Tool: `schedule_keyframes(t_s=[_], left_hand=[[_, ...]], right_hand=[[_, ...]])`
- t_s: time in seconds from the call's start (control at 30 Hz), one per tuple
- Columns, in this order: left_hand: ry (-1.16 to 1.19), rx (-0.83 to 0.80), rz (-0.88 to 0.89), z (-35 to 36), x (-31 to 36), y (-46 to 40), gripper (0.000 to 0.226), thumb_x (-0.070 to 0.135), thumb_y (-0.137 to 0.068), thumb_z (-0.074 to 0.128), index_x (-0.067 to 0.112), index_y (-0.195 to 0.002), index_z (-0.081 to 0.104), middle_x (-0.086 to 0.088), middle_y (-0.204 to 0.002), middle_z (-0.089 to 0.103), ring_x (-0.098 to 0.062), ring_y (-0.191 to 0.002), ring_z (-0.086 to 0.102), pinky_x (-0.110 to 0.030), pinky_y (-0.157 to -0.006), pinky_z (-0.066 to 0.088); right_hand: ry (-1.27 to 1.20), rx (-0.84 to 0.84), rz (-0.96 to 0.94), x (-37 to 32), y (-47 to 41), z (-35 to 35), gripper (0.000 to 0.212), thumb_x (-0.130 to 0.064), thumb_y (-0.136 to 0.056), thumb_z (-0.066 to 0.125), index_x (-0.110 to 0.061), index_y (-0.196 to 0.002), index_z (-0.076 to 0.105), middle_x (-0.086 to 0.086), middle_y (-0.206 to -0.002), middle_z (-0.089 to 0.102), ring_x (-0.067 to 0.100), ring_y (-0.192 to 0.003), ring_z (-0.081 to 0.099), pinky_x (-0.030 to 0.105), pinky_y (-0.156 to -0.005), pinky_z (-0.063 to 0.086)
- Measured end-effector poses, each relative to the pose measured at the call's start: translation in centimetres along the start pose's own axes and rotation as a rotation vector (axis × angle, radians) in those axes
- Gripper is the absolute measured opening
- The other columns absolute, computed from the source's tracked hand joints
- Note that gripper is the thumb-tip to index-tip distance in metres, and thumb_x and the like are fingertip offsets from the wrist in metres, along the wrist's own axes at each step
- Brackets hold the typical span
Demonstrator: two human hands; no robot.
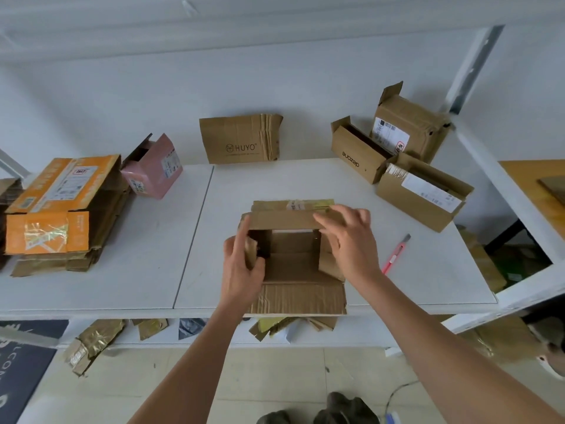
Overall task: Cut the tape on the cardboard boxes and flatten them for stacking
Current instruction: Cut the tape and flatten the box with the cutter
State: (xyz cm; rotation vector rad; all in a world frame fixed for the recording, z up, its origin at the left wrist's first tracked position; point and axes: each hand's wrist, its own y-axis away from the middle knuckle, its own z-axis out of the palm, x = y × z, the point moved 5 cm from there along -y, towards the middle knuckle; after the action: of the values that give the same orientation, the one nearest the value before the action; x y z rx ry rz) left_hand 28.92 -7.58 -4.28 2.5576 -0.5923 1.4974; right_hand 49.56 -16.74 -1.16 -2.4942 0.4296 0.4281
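Note:
A brown cardboard box (293,258) stands open at the front middle of the white table (146,240), its near flap lying flat over the table's edge. My left hand (243,267) grips the box's left side flap, thumb inside and fingers outside. My right hand (351,240) lies on the right side, fingers stretched along the far top flap. A pink box cutter (396,254) lies on the table just right of my right hand, held by neither hand.
A stack of flattened boxes topped by an orange one (61,206) sits at the left, with a pink box (153,169) behind it. A flattened HUYO box (241,139) leans on the wall. Three open boxes (406,154) stand at back right. Cardboard scraps (91,341) lie on the floor.

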Motion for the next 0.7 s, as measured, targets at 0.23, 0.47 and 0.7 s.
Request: schedule_keyframes(t_s=[0.23, 0.47, 0.7], left_hand=[[-0.050, -0.078, -0.008, -2.2, -0.3, -1.3, 0.059, 0.001, -0.099, 0.043, 0.050, -0.131, 0.048, 0.011, -0.132, 0.051, -0.013, -0.116, 0.055, -0.022, -0.090, 0.050], [-0.041, -0.091, -0.037, -2.0, 0.3, -1.4, 0.060, 0.002, -0.099, 0.044, 0.057, -0.123, 0.045, 0.010, -0.131, 0.049, 0.005, -0.099, 0.051, -0.001, -0.065, 0.040], [-0.003, -0.099, -0.067, -2.3, 0.5, -0.9, 0.059, -0.002, -0.098, 0.044, 0.052, -0.121, 0.050, 0.014, -0.121, 0.051, 0.018, -0.089, 0.052, 0.002, -0.062, 0.040]], right_hand=[[-0.288, 0.157, 0.240, 1.9, 2.6, 0.2, 0.054, -0.009, -0.087, 0.073, -0.012, -0.138, 0.055, 0.018, -0.126, 0.052, 0.026, -0.111, 0.054, 0.028, -0.081, 0.057], [-0.320, 0.091, 0.543, 1.7, 4.4, 2.3, 0.104, -0.032, -0.070, 0.088, -0.014, -0.150, 0.024, 0.017, -0.135, 0.043, 0.027, -0.112, 0.054, 0.034, -0.077, 0.057], [-0.216, -0.012, 0.588, 2.3, 3.9, 2.9, 0.095, -0.032, -0.073, 0.084, -0.018, -0.148, 0.027, 0.012, -0.129, 0.050, 0.030, -0.107, 0.054, 0.032, -0.072, 0.048]])
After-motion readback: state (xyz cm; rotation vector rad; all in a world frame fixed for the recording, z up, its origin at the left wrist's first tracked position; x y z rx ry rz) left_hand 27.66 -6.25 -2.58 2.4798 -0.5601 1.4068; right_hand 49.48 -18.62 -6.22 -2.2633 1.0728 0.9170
